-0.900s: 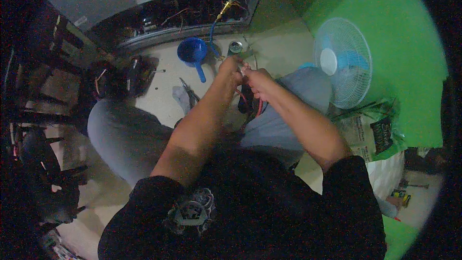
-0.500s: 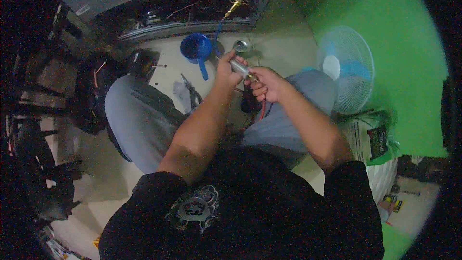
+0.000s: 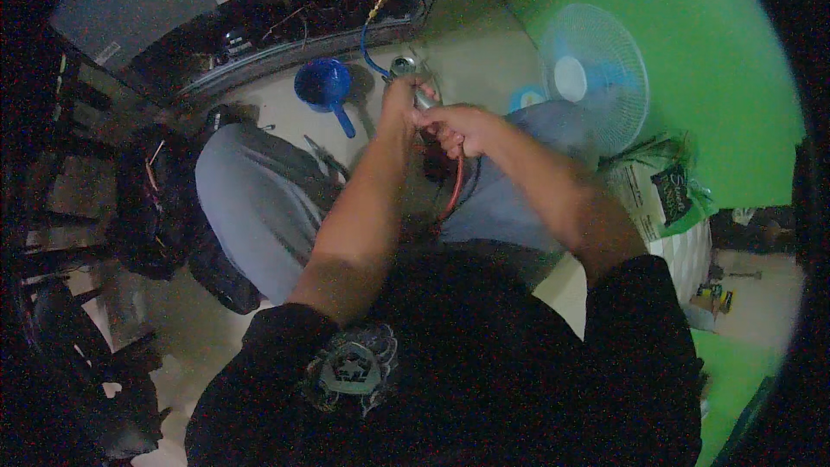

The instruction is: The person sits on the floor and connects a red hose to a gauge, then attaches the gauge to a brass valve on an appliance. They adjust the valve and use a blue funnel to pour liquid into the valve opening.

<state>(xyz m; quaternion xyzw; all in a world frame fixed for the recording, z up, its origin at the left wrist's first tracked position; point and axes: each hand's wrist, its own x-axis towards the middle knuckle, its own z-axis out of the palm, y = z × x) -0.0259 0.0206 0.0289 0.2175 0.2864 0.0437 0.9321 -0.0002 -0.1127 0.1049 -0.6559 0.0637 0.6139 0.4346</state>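
Between my hands is a silver metal cylinder (image 3: 423, 101), tilted and partly covered by my fingers. My left hand (image 3: 403, 100) is closed round its far part. Closed at its near end, my right hand (image 3: 465, 131) has a red hose (image 3: 456, 177) running down from it towards my lap; the joint there is hidden. Just beyond my left hand stands a round silver object (image 3: 403, 64), perhaps a can. A blue hose (image 3: 368, 50) curves from near that hand up to a brass fitting (image 3: 380, 2) with a silver tip.
A blue dipper (image 3: 323, 85) sits on the floor to the left. Partly behind my left knee lie pliers (image 3: 322, 156). A dark appliance with an open lower compartment (image 3: 285, 30) stands ahead. To the right are a fan (image 3: 596, 78) and a bag (image 3: 661, 190).
The view has shifted, so the surroundings sit further left and up. My hands still grip the cylinder, and my right hand has come closer to my left, covering more of it.
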